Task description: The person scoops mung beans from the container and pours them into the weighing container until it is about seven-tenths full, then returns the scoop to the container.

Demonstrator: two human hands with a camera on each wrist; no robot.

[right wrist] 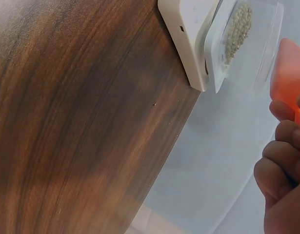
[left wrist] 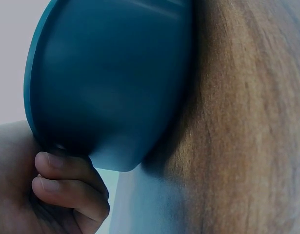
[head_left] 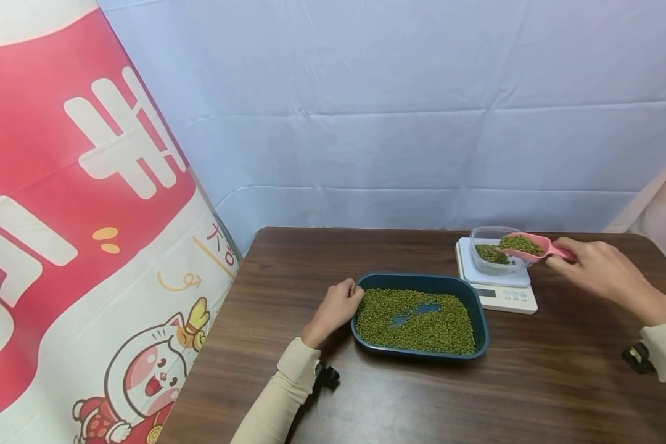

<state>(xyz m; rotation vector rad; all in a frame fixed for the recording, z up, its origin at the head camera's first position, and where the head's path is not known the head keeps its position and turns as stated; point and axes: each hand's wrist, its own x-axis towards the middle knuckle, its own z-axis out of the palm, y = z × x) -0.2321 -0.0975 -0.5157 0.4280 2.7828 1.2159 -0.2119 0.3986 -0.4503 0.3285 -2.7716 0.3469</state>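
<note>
My left hand (head_left: 334, 310) grips the left rim of a dark blue tray (head_left: 416, 282) of green mung beans (head_left: 438, 336); curled fingers (left wrist: 74, 192) show below the rim in the left wrist view. A strip of the tray's bottom shows through the beans. My right hand (head_left: 605, 272) holds the handle of a pink scoop (head_left: 545, 246), which carries more beans. The scoop's front end is over a clear plastic container (head_left: 499, 269), tilted down toward it. Beans lie inside that container, which sits on a white kitchen scale (head_left: 507, 298).
The brown wooden table (head_left: 305, 259) holds the tray in its middle and the scale near its back right edge. A pale cloth (head_left: 388, 154) hangs behind. To the left stands a red and white banner (head_left: 89, 203) with a cartoon figure.
</note>
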